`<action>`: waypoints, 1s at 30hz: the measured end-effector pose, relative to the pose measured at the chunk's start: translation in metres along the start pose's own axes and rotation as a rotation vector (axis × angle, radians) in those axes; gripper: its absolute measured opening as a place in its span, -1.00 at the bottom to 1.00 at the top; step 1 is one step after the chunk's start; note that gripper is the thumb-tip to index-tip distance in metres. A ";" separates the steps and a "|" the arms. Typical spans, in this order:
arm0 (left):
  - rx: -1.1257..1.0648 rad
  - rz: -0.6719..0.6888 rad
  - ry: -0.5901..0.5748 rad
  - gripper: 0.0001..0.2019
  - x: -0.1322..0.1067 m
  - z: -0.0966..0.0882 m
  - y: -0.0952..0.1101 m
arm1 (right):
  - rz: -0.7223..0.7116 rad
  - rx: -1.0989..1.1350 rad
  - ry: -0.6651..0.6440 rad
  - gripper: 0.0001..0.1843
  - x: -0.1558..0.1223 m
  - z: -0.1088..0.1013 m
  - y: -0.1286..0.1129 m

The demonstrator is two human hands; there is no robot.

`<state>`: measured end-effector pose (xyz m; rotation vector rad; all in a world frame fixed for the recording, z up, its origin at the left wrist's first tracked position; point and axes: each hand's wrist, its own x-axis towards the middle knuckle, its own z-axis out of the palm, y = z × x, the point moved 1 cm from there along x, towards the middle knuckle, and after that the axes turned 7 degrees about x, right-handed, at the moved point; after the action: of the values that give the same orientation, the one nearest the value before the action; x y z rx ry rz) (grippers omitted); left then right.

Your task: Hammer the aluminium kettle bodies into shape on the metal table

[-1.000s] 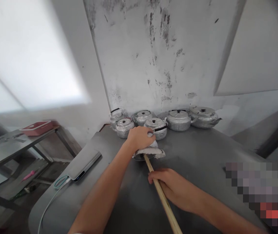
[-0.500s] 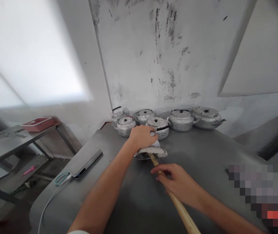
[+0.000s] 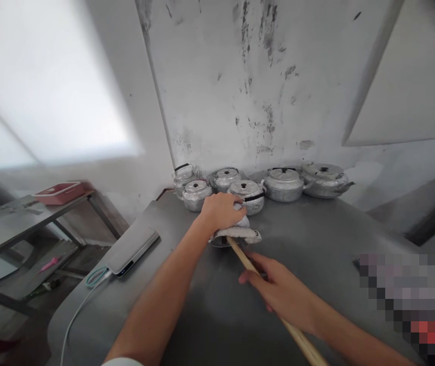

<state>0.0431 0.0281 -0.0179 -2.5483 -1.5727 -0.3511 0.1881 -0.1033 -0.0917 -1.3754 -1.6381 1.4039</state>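
My left hand [image 3: 223, 211] is curled over a small silver metal vessel [image 3: 244, 222]. Most of the vessel is hidden under my palm, so I cannot tell its exact kind. A folded whitish cloth [image 3: 242, 234] lies against its near side, and a dark opening with a shiny rim shows below. My right hand [image 3: 273, 282] is wrapped around a long wooden stick [image 3: 297, 338]. The stick slants up to the left, and its far end meets the cloth and the dark opening; its tip is hidden.
Several aluminium kettles [image 3: 283, 185] with black knobs stand along the wall behind my hands. On the grey table [image 3: 202, 325] at left lies a grey power bank [image 3: 131, 249] with a white cable [image 3: 76, 317]. A side table holds a pink basket [image 3: 61, 193].
The stick's far end has shifted slightly left across the cloth, and my right hand has moved a little lower. My left hand keeps its place on the vessel.
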 end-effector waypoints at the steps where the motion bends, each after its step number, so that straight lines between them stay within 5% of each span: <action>1: 0.002 0.000 0.000 -0.60 0.000 0.000 0.000 | 0.003 -0.012 -0.011 -0.78 0.000 0.002 0.002; 30: 0.013 -0.011 -0.013 -0.60 0.001 -0.002 0.000 | -0.047 -0.143 0.083 -0.67 0.004 0.000 0.008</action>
<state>0.0436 0.0282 -0.0163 -2.5387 -1.5894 -0.3248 0.1893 -0.1002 -0.1006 -1.4450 -1.7328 1.2060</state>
